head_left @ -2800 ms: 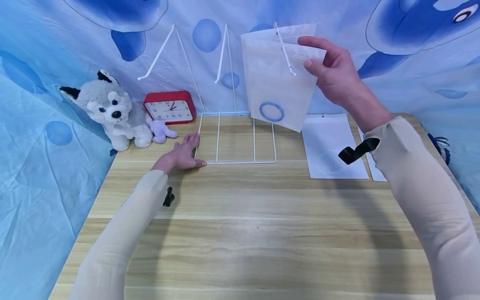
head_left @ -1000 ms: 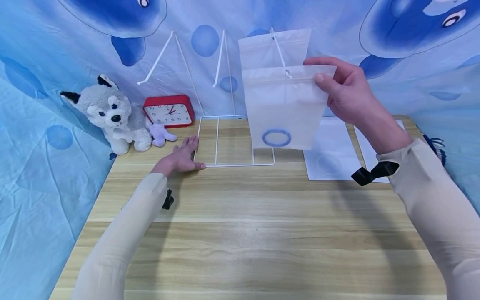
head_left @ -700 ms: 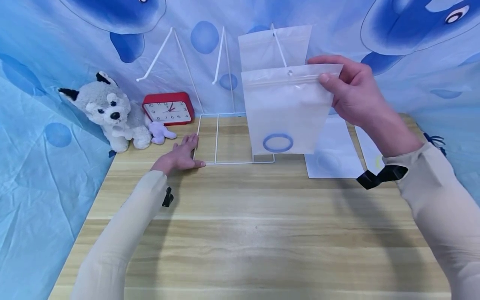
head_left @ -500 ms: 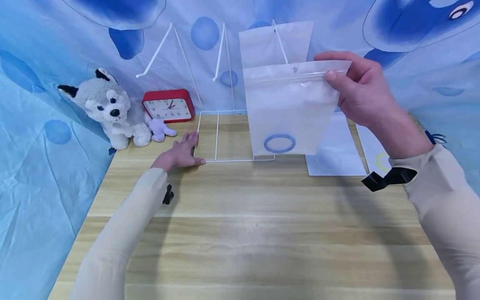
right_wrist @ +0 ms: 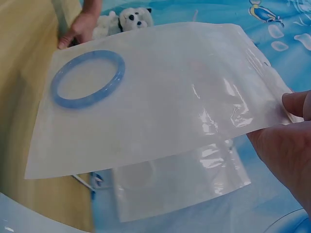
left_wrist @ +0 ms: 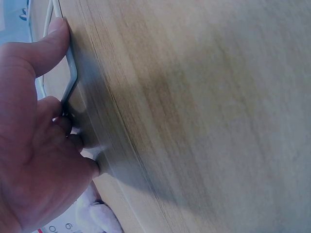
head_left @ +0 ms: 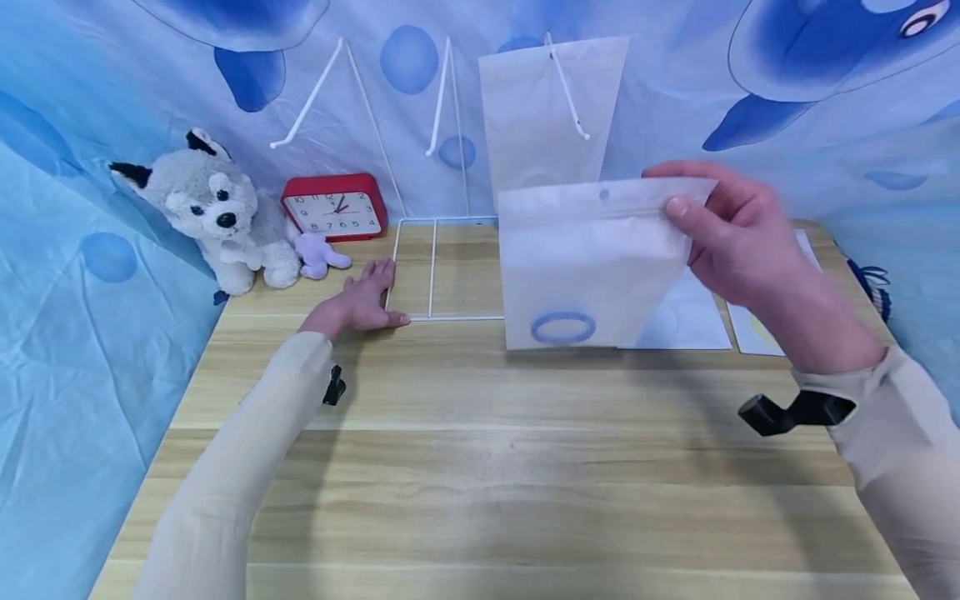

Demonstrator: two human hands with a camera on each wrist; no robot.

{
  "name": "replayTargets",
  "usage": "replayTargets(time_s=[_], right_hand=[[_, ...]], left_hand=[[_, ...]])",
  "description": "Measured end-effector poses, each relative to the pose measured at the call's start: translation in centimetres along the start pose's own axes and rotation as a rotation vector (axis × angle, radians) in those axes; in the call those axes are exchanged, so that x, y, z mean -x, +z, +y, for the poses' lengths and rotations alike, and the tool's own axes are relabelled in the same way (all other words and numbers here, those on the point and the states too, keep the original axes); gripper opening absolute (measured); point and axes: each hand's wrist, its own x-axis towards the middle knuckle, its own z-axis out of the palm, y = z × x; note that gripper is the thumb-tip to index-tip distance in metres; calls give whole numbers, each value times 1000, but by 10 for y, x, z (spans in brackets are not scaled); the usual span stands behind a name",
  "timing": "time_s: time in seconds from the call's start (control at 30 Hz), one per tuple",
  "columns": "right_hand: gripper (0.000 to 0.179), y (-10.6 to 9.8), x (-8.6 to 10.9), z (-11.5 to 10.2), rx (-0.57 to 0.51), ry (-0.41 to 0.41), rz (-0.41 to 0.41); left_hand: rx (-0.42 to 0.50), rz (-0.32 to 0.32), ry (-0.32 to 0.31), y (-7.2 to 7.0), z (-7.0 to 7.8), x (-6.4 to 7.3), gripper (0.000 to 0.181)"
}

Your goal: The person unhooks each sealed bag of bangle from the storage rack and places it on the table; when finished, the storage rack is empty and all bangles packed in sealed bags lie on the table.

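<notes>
In the head view, my right hand (head_left: pixel 750 242) pinches the upper right corner of a translucent white zip bag (head_left: pixel 592 250). A blue bangle (right_wrist: pixel 80 103) shows at the bag's bottom. The bag hangs in front of the hook (head_left: pixel 567 92), off its tip, its punched hole visible. Behind it, another white bag (head_left: pixel 543 117) hangs on that hook, its lower part hidden. My left hand (head_left: pixel 356 304) rests with spread fingers on the left front corner of the white wire rack's base (head_left: pixel 432 271); in the left wrist view its thumb (left_wrist: pixel 51 46) presses the wire.
Two bare hooks, a left hook (head_left: pixel 311 98) and a middle hook (head_left: pixel 439 100), rise from the rack. White bags, one near (head_left: pixel 686 321) and one farther right (head_left: pixel 750 329), lie on the wooden table (head_left: pixel 510 500). A plush husky (head_left: pixel 225 212), red clock (head_left: pixel 335 212) and purple plush (head_left: pixel 318 254) stand left.
My right hand has slid the bag with the bangle forward along the hook, off its tip, then lowered it toward the table. The left hand has kept its place on the rack.
</notes>
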Motion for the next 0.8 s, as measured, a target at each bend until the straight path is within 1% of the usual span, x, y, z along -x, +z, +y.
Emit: replayTargets(time_s=[0.1, 0.23, 0.3, 0.37, 0.47, 0.53, 0.7, 0.73, 0.8], right_hand=[[29, -1, 14, 10, -47, 28, -30], [32, 0, 35, 20, -31, 81, -31], [32, 1, 45, 23, -17, 114, -24], [33, 0, 55, 25, -1, 142, -34], [35, -1, 68, 26, -8, 176, -53], [36, -1, 76, 28, -44, 190, -85], [41, -4, 86, 37, -165, 223, -185], [42, -4, 87, 39, -166, 230, -190], [42, -5, 84, 43, -141, 250, -164]], left_hand=[[-4, -1, 3, 1, 0, -1, 103], [-6, -1, 3, 1, 1, 0, 103], [-2, -1, 8, 0, 2, 1, 103], [1, -2, 10, 1, 2, 1, 103], [3, -4, 14, 0, 2, 2, 103], [1, -6, 14, 0, 2, 2, 103], [0, -2, 12, 0, 3, 2, 103], [1, 0, 11, 0, 3, 2, 103], [1, 2, 11, 0, 2, 2, 103]])
